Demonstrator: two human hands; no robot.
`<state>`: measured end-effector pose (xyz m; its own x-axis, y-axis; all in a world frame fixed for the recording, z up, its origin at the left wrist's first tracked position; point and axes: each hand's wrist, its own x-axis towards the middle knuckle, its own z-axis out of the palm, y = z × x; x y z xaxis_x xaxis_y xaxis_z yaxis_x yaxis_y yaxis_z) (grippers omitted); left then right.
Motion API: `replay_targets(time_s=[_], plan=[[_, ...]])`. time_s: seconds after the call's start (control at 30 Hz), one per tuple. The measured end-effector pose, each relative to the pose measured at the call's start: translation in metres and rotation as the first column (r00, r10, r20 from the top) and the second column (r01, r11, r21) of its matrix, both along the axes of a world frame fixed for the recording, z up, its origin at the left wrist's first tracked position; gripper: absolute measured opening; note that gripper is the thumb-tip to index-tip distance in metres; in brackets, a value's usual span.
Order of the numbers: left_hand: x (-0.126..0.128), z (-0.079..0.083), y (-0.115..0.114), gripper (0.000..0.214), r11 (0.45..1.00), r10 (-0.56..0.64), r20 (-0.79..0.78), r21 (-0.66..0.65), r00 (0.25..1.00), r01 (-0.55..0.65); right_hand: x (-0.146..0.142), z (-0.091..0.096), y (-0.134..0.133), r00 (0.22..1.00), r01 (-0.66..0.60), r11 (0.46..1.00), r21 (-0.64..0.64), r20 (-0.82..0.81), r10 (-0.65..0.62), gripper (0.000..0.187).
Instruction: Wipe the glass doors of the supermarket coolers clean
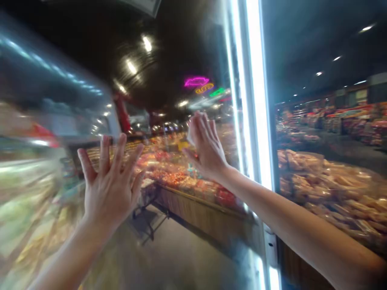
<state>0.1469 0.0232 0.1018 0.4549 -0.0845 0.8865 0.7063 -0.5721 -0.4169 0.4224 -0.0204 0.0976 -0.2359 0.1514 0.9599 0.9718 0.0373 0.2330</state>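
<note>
Pressing flat against the glass door (181, 225), the left hand (110, 181) spreads its fingers wide, empty. Right hand (205, 145) pins a white cloth (191, 135) to the pane beside the bright light strip (256, 100); cloth mostly hidden. Food displays (326, 185) blur behind.

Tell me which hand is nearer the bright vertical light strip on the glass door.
Right. The right hand is raised flat just left of the light strip; the left hand is spread open much farther left.
</note>
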Motion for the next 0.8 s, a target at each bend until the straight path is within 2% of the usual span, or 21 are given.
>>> replay_targets(time_s=[0.07,0.1,0.2,0.23,0.37,0.43,0.5,0.57,0.6,0.67,0.73,0.8], plan=[[0.026,0.002,-0.004,0.074,1.000,-0.004,-0.005,-0.005,1.000,0.004,0.029,-0.001,-0.004,0.992,0.028,0.999,0.047,-0.128,-0.022,0.088],[0.039,0.002,-0.005,0.075,1.000,-0.010,-0.006,-0.005,1.000,0.010,0.041,-0.004,-0.006,0.995,0.019,0.999,0.032,-0.099,-0.015,0.090],[0.079,0.002,-0.011,0.075,1.000,-0.029,-0.016,-0.004,0.999,0.029,0.068,-0.016,-0.013,0.988,-0.022,0.996,-0.089,0.151,0.035,0.099],[0.091,0.002,-0.012,0.074,0.999,-0.032,-0.021,-0.009,0.999,0.032,0.077,-0.018,-0.016,0.984,-0.025,0.995,-0.097,0.171,0.041,0.099],[0.130,-0.001,-0.020,0.071,0.996,-0.042,-0.033,-0.074,0.999,0.040,0.108,-0.018,-0.025,0.995,-0.004,1.000,0.021,-0.101,0.006,0.090],[0.140,-0.003,-0.024,0.072,0.992,-0.049,-0.040,-0.117,0.998,0.044,0.112,-0.021,-0.027,0.997,-0.025,1.000,-0.011,-0.079,0.024,0.094],[0.144,-0.003,-0.027,0.072,0.987,-0.044,-0.043,-0.155,0.998,0.037,0.111,-0.026,-0.029,0.995,-0.063,0.993,-0.096,0.077,0.071,0.102],[0.142,-0.003,-0.031,0.071,0.982,-0.018,-0.043,-0.190,0.999,0.009,0.107,-0.031,-0.031,0.980,-0.089,0.989,-0.120,0.165,0.108,0.106],[0.138,-0.004,-0.033,0.070,0.978,0.000,-0.044,-0.207,0.999,-0.009,0.106,-0.033,-0.031,0.983,-0.099,0.991,-0.094,0.145,0.112,0.105],[0.128,-0.007,-0.035,0.068,0.970,0.034,-0.047,-0.238,0.998,-0.045,0.100,-0.035,-0.030,0.994,-0.105,0.994,-0.016,0.000,0.105,0.102],[0.113,-0.016,-0.035,0.068,0.962,0.072,-0.034,-0.262,0.997,-0.079,0.089,-0.039,-0.027,0.989,-0.114,0.993,0.001,-0.092,0.114,0.103],[0.095,-0.029,-0.034,0.068,0.954,0.122,-0.009,-0.274,0.992,-0.120,0.074,-0.044,-0.024,0.987,-0.162,0.984,-0.071,-0.018,0.162,0.107]])
